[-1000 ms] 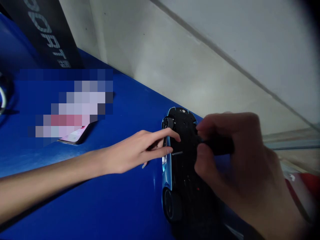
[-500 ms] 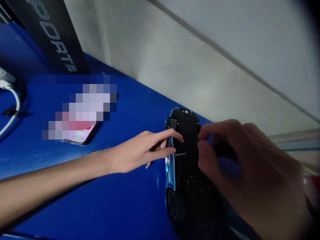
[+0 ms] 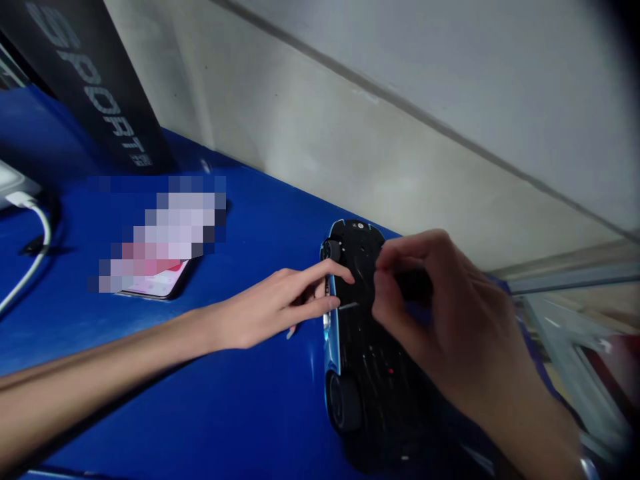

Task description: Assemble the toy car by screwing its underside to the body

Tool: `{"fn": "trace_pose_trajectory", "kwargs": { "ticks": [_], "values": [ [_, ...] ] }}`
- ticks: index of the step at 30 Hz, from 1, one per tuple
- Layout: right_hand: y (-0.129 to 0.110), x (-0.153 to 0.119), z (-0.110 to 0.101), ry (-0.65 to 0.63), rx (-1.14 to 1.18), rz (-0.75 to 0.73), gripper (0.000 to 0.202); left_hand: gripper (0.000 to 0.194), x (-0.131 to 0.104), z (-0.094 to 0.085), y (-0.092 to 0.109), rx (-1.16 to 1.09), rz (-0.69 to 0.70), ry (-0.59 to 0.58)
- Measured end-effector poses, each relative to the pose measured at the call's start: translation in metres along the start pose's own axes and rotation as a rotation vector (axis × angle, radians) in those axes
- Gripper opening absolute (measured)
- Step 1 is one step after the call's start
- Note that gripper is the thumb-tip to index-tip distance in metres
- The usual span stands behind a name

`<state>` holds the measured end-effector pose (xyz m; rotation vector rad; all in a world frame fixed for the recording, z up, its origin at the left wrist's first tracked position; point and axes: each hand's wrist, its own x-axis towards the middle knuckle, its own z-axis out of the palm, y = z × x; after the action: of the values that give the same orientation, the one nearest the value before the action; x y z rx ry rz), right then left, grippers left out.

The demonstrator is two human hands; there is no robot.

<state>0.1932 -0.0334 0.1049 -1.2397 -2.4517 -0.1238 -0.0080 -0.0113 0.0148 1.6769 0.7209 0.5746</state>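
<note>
A blue toy car (image 3: 363, 327) lies upside down on the blue tabletop, its black underside facing up and two wheels showing along its left side. My left hand (image 3: 300, 297) grips that side, with the index finger bent over the underside and the thumb at the edge. Over the car's right side is my right hand (image 3: 440, 313), thumb and index finger pinched together. Whatever is in the pinch, if anything, is hidden. This hand also covers part of the car's right side.
Left of the car lies a phone (image 3: 160, 283), mostly pixelated. A tall black box (image 3: 95, 100) marked SPORT stands at the back left. At the far left, a white cable (image 3: 44, 240) runs from a white device. The pale wall (image 3: 300, 113) borders the table's back edge.
My view has shifted, so most things sit a little differently in it. The pinched right hand is slightly closer to my left fingertips. My left hand keeps its grip on the car.
</note>
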Motion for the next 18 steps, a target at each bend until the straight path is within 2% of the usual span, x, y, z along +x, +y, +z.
{"fn": "trace_pose_trajectory", "kwargs": {
  "ticks": [8,12,18],
  "values": [
    [-0.0057,0.0029,-0.0023,0.001,0.007,-0.063,0.013,0.033,0.0006,0.0036,0.0033,-0.025,-0.030,0.036],
    [-0.0031,0.0013,-0.0013,0.039,-0.022,-0.034,0.010,0.030,0.0008,0.0033,0.0038,-0.038,-0.018,0.021],
    [-0.0048,-0.0011,-0.0032,0.030,-0.058,0.004,0.009,0.032,0.0004,0.0009,0.0011,-0.061,-0.020,-0.014]
  ]
}}
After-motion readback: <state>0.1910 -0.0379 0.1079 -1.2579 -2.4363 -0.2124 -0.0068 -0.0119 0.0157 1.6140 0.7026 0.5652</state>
